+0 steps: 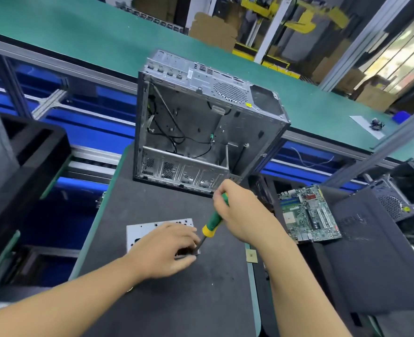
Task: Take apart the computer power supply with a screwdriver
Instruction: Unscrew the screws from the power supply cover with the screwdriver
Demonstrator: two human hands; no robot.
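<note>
The left hand (167,249), fingers curled, is bracing the power supply (137,233) — likely stiff, heavy metal — while the right hand (240,212) is gripping the screwdriver (213,221).

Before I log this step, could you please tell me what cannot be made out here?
Head view: the screwdriver tip and what it touches, hidden by the left hand.
Head view: much of the power supply, covered by that hand.
Head view: the motherboard labels, too small.

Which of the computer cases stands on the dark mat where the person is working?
The silver case straight ahead, its side open, showing loose black cables. The black case at the right stands off the mat, beyond the green circuit board.
</note>
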